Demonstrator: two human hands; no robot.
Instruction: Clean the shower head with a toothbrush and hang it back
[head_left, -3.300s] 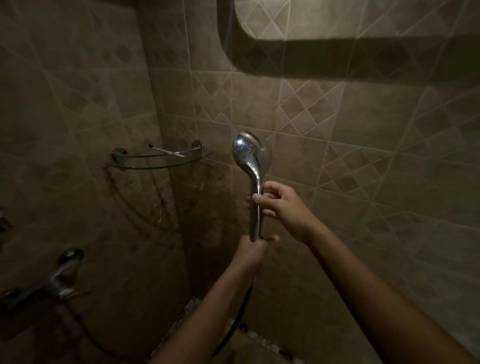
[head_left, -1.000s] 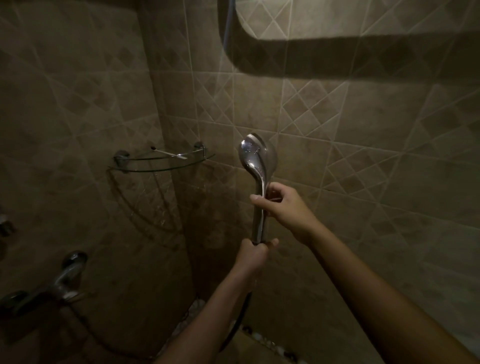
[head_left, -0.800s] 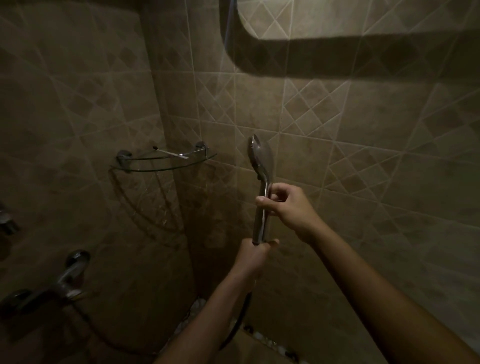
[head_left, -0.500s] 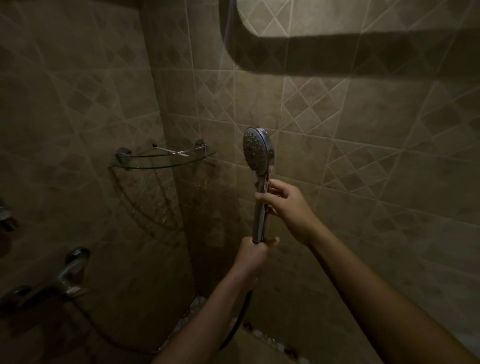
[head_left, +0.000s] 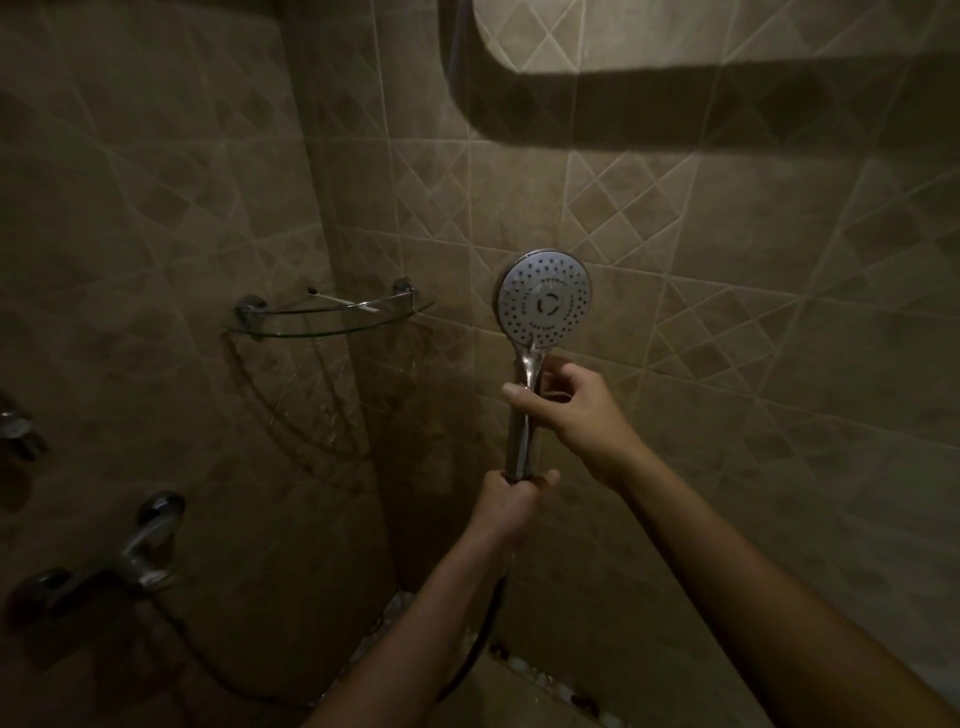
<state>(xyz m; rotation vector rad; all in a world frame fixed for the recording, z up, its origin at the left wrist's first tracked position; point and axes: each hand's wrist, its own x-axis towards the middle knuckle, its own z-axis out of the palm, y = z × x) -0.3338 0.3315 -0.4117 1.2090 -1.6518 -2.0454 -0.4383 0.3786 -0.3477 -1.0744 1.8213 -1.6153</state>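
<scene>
A chrome shower head (head_left: 544, 300) stands upright before the tiled corner, its round nozzle face turned toward me. My left hand (head_left: 506, 506) is closed around the bottom of its handle, where the dark hose (head_left: 475, 652) hangs down. My right hand (head_left: 574, 410) grips the upper handle just under the head. A white toothbrush (head_left: 343, 300) lies on the glass corner shelf (head_left: 327, 325) to the left, well apart from both hands.
A chrome mixer tap (head_left: 132, 553) juts from the left wall low down, with the hose looping from it. A metal fitting (head_left: 15, 426) sits at the far left edge. Tiled walls close in on both sides; pebbles line the floor corner (head_left: 524, 670).
The shower head has been turned about its handle: its chrome back faced me before, now the nozzle face does. Both hands keep their grips.
</scene>
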